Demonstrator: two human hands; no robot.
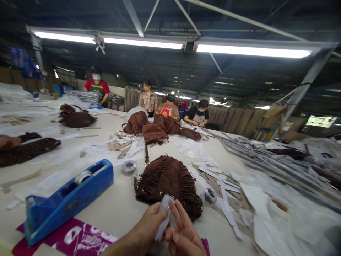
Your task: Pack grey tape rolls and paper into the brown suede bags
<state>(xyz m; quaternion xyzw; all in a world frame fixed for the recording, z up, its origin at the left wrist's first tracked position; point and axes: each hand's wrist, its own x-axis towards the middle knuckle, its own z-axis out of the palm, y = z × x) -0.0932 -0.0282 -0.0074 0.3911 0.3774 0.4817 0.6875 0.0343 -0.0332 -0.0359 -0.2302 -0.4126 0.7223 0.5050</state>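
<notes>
Low in the middle of the head view, my left hand [149, 224] is closed around a folded strip of clear plastic [164, 215]. My right hand [183, 231] is beside it, with two fingers stretched up against the plastic and the others curled. A dark brown fringed bag [166, 181] with metal eyelets lies on the table just beyond my hands, its strap [146, 154] pointing away. Rolls of clear material lie on both sides of the bag, one at its left [129, 167] and one at its right [210, 196].
A blue tape dispenser [69, 199] stands at the left over a purple printed sheet [87, 236]. More brown bags [156, 132] and paper strips [226, 192] lie about. Another person's hand [9, 143] touches a bag at the far left. Several people work beyond the table.
</notes>
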